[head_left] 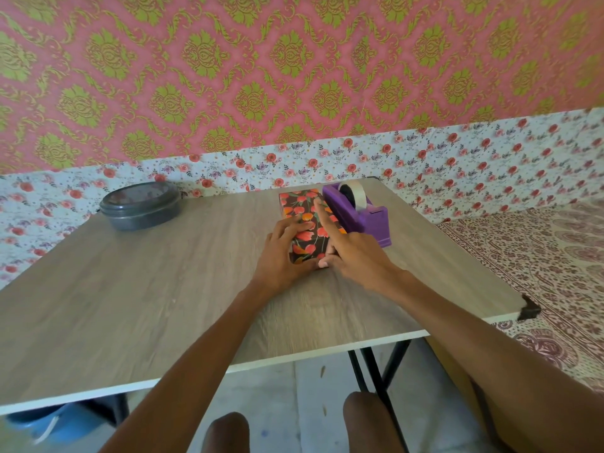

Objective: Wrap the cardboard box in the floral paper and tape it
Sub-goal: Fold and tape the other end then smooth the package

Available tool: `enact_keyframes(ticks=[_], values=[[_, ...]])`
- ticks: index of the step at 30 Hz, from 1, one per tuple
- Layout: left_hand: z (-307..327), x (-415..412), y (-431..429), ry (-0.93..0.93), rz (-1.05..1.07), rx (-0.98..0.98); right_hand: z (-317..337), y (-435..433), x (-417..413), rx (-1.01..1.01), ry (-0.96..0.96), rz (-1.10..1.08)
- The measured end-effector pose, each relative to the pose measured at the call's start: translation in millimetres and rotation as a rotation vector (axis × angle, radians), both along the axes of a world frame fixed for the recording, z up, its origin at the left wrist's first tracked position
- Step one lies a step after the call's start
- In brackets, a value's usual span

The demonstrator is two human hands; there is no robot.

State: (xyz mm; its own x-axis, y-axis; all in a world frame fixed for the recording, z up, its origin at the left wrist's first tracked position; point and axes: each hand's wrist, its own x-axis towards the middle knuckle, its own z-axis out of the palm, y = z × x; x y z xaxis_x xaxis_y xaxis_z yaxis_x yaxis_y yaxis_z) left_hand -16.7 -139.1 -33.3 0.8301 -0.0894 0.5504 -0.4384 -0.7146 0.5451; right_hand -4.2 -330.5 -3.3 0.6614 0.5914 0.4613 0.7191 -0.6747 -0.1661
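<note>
Round container [140,206]: upper left of the table; dark grey, smooth plastic look, with a low domed lid.
Table [130,305]: pale wood-grain top, matt and flat, with a thin white edge.
Left hand [282,256]: just left of centre; its fingers curl over the near end of the cardboard box and hold it down.
Cardboard box [304,210]: centre of the frame, lying long-ways away from the viewer; a narrow block with crisp edges and no bare cardboard visible.
Floral paper [302,246]: dark ground with red-orange blooms, drawn smooth over the top and near side.
Right hand [353,256]: right of centre; straight fingers lie along the top right edge and grasp nothing.
Step in hand: probably creasing and sealing the last fold. Keep the left hand's hold steady and press firmly along the edge so the paper stays taut. Whether tape is already on, I cannot tell.
Tape dispenser [356,214]: just beside the box on its right; a purple moulded block carrying a pale roll.
Printed cloth [539,256]: far right, cream and maroon.
</note>
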Motion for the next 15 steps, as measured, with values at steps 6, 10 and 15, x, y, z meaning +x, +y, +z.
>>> enact_keyframes(ticks=[6, 10, 15], values=[[2, 1, 0, 0.042, 0.002, -0.005, -2, 17, -12, -0.136, -0.158, -0.314], [2, 2, 3, 0.061, -0.025, 0.05, 8, 24, -20, -0.177, -0.134, -0.435], [9, 2, 8, 0.093, -0.075, 0.161, 12, 35, -19, -0.17, -0.095, -0.482]])
